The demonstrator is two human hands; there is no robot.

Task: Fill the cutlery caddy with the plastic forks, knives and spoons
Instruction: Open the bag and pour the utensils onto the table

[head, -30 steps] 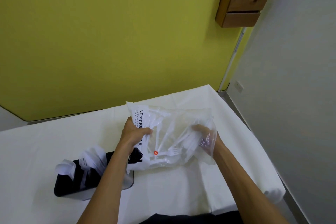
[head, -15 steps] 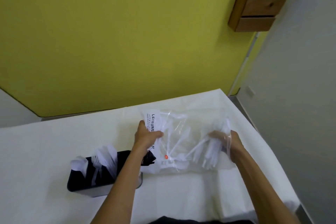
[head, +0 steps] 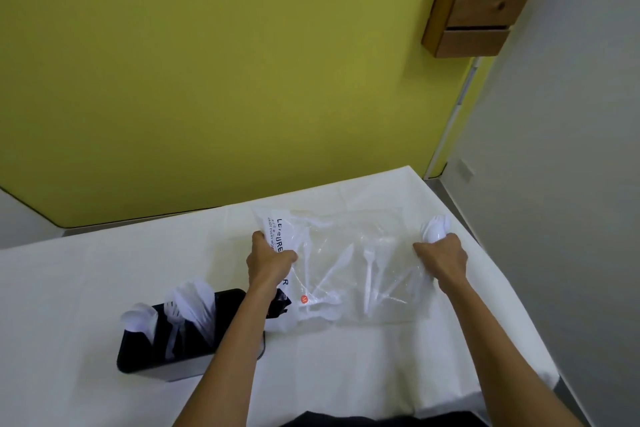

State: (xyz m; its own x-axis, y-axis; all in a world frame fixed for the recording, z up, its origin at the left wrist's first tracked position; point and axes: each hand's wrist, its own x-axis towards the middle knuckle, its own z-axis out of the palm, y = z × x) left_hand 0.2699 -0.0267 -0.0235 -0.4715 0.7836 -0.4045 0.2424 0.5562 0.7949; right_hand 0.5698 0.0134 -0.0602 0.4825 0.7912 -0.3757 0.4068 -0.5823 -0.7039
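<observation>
Your left hand (head: 272, 260) grips the printed end of the clear cutlery bag (head: 391, 288), which lies on the white tablecloth (head: 104, 288). Your right hand (head: 440, 256) is fisted around a bunch of white spoons (head: 434, 229), bowls up. A fork (head: 369, 262) and a knife (head: 341, 262) lie inside the bag. The black caddy (head: 194, 347) stands just left of it, white cutlery upright inside.

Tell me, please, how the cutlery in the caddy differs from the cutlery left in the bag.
The caddy's cutlery stands heads up in the black caddy; the bag's cutlery lies flat. The caddy's cutlery is bunched; the bag's cutlery is scattered inside the clear bag. Both are white plastic.
</observation>
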